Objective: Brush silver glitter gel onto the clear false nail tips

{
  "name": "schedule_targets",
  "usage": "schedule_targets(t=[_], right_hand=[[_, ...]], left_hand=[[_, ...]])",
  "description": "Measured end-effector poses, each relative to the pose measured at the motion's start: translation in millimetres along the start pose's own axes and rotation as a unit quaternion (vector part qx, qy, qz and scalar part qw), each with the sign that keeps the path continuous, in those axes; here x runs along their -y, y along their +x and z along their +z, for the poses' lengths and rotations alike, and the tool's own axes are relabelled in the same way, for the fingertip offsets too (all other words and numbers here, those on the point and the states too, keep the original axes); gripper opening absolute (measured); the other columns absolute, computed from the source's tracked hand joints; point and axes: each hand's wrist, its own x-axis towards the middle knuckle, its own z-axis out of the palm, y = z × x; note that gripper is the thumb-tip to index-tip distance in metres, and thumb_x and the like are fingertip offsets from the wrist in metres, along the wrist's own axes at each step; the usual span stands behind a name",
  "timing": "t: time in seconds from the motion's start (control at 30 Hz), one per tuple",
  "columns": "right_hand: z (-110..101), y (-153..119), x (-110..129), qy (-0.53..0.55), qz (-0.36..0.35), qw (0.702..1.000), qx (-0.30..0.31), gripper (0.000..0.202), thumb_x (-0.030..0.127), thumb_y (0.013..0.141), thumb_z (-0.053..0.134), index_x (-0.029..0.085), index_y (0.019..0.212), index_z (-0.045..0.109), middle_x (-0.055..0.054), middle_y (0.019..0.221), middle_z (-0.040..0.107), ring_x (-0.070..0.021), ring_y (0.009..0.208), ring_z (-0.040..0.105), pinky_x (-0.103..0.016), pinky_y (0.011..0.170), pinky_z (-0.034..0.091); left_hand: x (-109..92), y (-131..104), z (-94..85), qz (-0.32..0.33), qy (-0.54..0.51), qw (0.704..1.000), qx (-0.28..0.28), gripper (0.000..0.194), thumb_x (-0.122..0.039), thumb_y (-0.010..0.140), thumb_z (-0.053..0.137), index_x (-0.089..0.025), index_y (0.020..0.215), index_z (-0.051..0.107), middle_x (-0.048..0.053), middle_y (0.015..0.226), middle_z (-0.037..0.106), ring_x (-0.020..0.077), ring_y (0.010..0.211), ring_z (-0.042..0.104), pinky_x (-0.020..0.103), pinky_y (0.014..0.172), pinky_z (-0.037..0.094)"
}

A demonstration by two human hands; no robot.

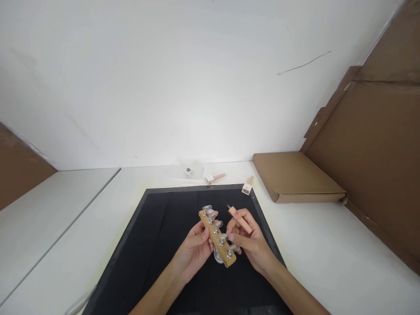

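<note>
My left hand (197,245) grips a tan display strip (216,238) by its side. Several clear false nail tips (219,224) stick out from silvery round holders along it. Held tilted over the black mat, the strip partly hides a small round silvery-white object (218,257) beneath it. Between the fingers of my right hand (247,236) is a nail polish brush with a pink handle (241,220), its dark tip pointing up and left. The right thumb and fingertips are also at a clear nail tip near the strip's lower end.
A black mat (177,218) covers the middle of the white table. Past its far edge lie two white-and-pink nail polish bottles (210,178) (247,188) and a small clear item (188,172). A flat cardboard box (295,175) sits at right, beside an upright cardboard panel (370,166).
</note>
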Motion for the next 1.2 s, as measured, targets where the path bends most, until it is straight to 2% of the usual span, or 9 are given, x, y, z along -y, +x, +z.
schedule_targets(t=[0.23,0.4,0.5,0.63,0.83,1.03,1.2], right_hand=[[0.2,1.8,0.4,0.005,-0.028,1.000,-0.012,0.030,0.023,0.073,0.076,0.023,0.088,0.050,0.006,0.071,0.062,-0.0024,0.039,0.040,-0.013,0.036,0.032],[-1.5,2.4,2.0,0.000,-0.028,0.999,-0.022,0.024,0.033,0.083,0.066,0.022,0.103,0.057,0.002,0.070,0.063,-0.0039,0.038,0.043,-0.017,0.037,0.031],[-3.2,2.3,2.2,-0.002,-0.034,0.999,-0.036,0.027,0.039,0.086,0.061,0.021,0.106,0.061,0.000,0.071,0.064,-0.0054,0.039,0.045,-0.018,0.036,0.031],[-4.1,1.8,2.8,-0.015,-0.057,0.997,-0.043,0.032,0.047,0.086,0.058,0.020,0.101,0.066,-0.002,0.066,0.065,-0.0078,0.039,0.046,-0.020,0.037,0.033],[-4.2,-1.1,1.5,-0.014,-0.079,0.996,-0.044,0.042,0.056,0.084,0.055,0.021,0.105,0.065,-0.001,0.058,0.065,-0.0090,0.038,0.046,-0.022,0.040,0.035],[-8.4,-0.1,-0.4,-0.067,-0.107,0.992,-0.029,0.045,0.058,0.084,0.053,0.018,0.090,0.073,-0.002,0.057,0.061,-0.0089,0.039,0.045,-0.024,0.042,0.037],[-14.2,-2.2,-4.9,-0.099,-0.119,0.988,0.002,0.046,0.056,0.085,0.053,0.018,0.077,0.076,-0.007,0.069,0.064,-0.0101,0.043,0.048,-0.025,0.041,0.037]], left_hand=[[-1.0,-2.0,-0.9,-0.025,-0.009,1.000,-0.004,0.038,-0.014,0.068,0.074,-0.014,0.105,0.069,0.005,0.085,0.070,0.0097,0.063,0.056,0.025,0.065,0.042],[-0.2,-3.8,-1.4,-0.042,-0.006,0.999,-0.002,0.036,-0.015,0.070,0.073,-0.013,0.106,0.069,0.005,0.089,0.071,0.0109,0.064,0.059,0.026,0.066,0.045],[0.6,-3.9,-2.9,-0.047,-0.007,0.999,0.006,0.036,-0.016,0.072,0.072,-0.013,0.107,0.068,0.006,0.091,0.070,0.0115,0.066,0.060,0.025,0.065,0.046],[3.0,-3.3,-5.2,-0.040,0.000,0.999,0.012,0.034,-0.019,0.076,0.069,-0.013,0.110,0.066,0.006,0.090,0.069,0.0126,0.071,0.060,0.025,0.065,0.046],[7.8,-1.0,-7.1,-0.027,0.003,0.999,0.018,0.025,-0.027,0.081,0.065,-0.014,0.102,0.068,0.004,0.082,0.065,0.0081,0.058,0.052,0.024,0.055,0.041],[8.2,1.1,-10.3,-0.032,0.011,0.999,0.035,0.031,-0.030,0.081,0.063,-0.013,0.107,0.066,0.003,0.077,0.061,0.0073,0.054,0.049,0.023,0.054,0.039],[8.3,2.3,-11.0,-0.045,0.017,0.998,0.029,0.029,-0.030,0.080,0.065,-0.014,0.105,0.066,0.003,0.075,0.062,0.0101,0.057,0.055,0.025,0.057,0.041]])
